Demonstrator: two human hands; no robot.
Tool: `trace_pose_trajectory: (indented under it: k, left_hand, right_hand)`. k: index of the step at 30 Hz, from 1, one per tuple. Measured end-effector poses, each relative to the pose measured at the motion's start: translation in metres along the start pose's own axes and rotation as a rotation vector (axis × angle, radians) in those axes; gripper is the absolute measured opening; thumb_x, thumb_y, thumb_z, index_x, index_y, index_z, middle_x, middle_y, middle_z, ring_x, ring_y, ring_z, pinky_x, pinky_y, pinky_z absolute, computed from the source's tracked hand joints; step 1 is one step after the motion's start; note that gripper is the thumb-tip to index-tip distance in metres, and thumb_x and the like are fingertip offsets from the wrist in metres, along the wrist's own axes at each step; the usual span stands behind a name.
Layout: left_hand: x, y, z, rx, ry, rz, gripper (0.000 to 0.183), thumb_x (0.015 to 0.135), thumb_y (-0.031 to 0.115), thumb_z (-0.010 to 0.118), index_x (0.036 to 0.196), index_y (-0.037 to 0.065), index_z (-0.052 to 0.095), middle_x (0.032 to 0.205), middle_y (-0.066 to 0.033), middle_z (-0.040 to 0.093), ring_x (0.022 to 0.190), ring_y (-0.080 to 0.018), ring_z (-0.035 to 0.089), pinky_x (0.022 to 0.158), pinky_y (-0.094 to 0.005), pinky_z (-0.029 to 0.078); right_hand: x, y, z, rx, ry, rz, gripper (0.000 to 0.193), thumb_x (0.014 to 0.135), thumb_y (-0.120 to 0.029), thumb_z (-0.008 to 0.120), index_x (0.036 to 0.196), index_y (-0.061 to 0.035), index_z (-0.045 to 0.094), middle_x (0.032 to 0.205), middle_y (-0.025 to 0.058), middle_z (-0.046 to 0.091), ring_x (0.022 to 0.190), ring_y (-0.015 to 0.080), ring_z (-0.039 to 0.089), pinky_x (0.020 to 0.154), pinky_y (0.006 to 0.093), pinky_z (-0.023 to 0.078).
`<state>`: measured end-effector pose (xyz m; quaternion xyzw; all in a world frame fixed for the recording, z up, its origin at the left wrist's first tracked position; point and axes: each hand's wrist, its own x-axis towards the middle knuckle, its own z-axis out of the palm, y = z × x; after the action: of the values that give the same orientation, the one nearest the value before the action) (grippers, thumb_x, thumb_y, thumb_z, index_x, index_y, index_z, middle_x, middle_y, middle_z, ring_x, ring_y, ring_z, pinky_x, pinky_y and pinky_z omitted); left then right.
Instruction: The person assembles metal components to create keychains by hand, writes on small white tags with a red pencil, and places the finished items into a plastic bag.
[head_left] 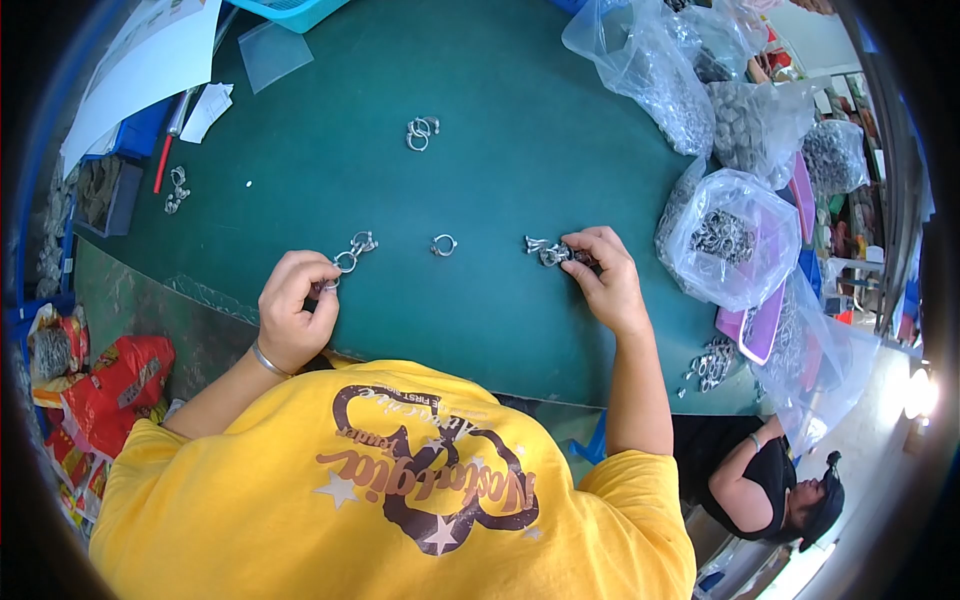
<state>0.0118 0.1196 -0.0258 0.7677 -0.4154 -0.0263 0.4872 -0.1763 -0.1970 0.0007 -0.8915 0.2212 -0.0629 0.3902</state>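
My left hand (298, 308) is closed in a pinch on a small silvery metal ring clamp (344, 262) near the table's front edge. More clamps (363, 242) touch it just beyond the fingertips. To the right, my right hand (612, 282) pinches a small bunch of metal clamps (549, 254) between thumb and fingers; some parts are hidden by the fingers. Between the two hands a single ring clamp (443, 245) lies on the green table (500, 330). Farther back lies a little group of clamps (420, 133), apart from both hands.
An open clear bag (728, 240) of metal rings stands right, by a purple tray (765, 325). Loose metal parts (712, 364) lie near the front right edge. More filled bags (755, 130) sit behind. Several parts (176, 190) lie far left. A person (770, 480) is at the right.
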Motion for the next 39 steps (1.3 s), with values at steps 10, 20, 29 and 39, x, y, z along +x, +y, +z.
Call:
trace_pose_trajectory:
  k: [10, 20, 29, 39]
  left_hand:
    - [-0.001, 0.002, -0.002, 0.008, 0.001, -0.015, 0.016, 0.076, -0.009, 0.058, 0.089, 0.000, 0.061, 0.092, -0.0115, 0.059, 0.067, -0.0162, 0.055, 0.060, -0.0236, 0.046]
    - [-0.002, 0.001, -0.001, -0.026, 0.065, -0.018, 0.016, 0.077, -0.008, 0.058, 0.091, 0.000, 0.061, 0.092, -0.0117, 0.060, 0.065, -0.0156, 0.055, 0.059, -0.0232, 0.046]
    - [-0.003, 0.002, -0.001, -0.024, 0.080, -0.010, 0.016, 0.080, -0.007, 0.058, 0.094, 0.000, 0.060, 0.093, -0.0117, 0.059, 0.066, -0.0154, 0.055, 0.059, -0.0232, 0.047]
    - [-0.004, 0.001, -0.002, -0.005, 0.070, 0.026, 0.016, 0.080, -0.006, 0.059, 0.095, -0.001, 0.060, 0.093, -0.0117, 0.059, 0.066, -0.0148, 0.057, 0.057, -0.0234, 0.048]
  right_hand:
    - [0.003, 0.002, 0.030, -0.160, 0.206, -0.233, 0.027, 0.066, -0.007, 0.076, 0.080, -0.0055, 0.053, 0.090, 0.0090, 0.056, 0.086, 0.0278, 0.051, 0.079, 0.0372, 0.038]
    - [0.031, -0.036, 0.064, -0.076, 0.032, -0.493, 0.025, 0.064, -0.008, 0.073, 0.081, -0.0077, 0.054, 0.095, 0.0102, 0.054, 0.089, 0.0292, 0.051, 0.079, 0.0388, 0.039]
    - [0.041, -0.065, 0.082, -0.098, 0.011, -0.558, 0.026, 0.068, -0.014, 0.076, 0.084, -0.0086, 0.056, 0.100, 0.0100, 0.055, 0.092, 0.0285, 0.051, 0.081, 0.0392, 0.039]
    - [0.074, -0.061, 0.103, -0.281, 0.266, -0.618, 0.024, 0.070, -0.009, 0.071, 0.085, -0.0081, 0.053, 0.079, 0.0084, 0.057, 0.076, 0.0287, 0.055, 0.065, 0.0395, 0.041]
